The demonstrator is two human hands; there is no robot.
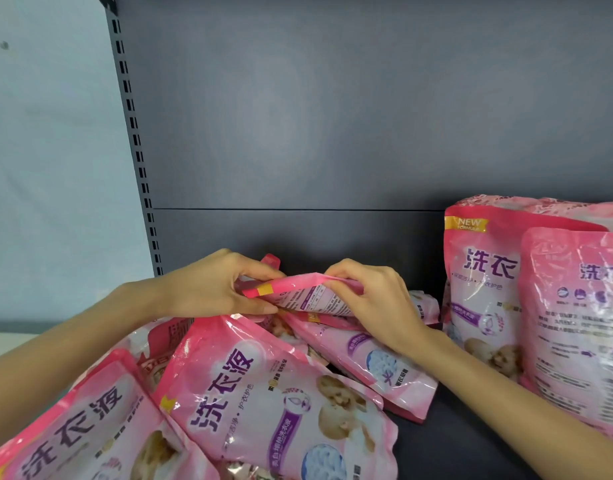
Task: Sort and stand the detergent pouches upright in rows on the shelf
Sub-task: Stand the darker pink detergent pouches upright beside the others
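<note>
Status: early in the task, by my judgement.

Done: at the right edge of the frame the upright pouches [481, 292] stand on the shelf [454, 441]. Two are plainly visible, the nearer one overlapping the one behind it. A pink top edge shows behind them, so there is at least one more; the exact count is not readable. One shows its front print and the nearer shows its back print, so the facings are mixed and the sorting looks unfinished.

In hand: the held pouch [305, 296] is at centre frame, just above the heap and lying near horizontal. The left hand [215, 285] pinches its pink sealed end, thumb under and fingers curled over. The right hand [374, 299] grips the other end, fingers curled over the top edge. Both hands are closed on this one pouch.

Left to do: the heap of pouches [281, 403] covers the lower left and centre. The pouches lie flat, overlap and point in different directions. About five are visible, and more may be buried. Each needs standing up.

Space: dark shelf floor shows between the heap and the upright group, in front of the grey back panel [332, 116]. The row could likely extend leftward there.
</note>
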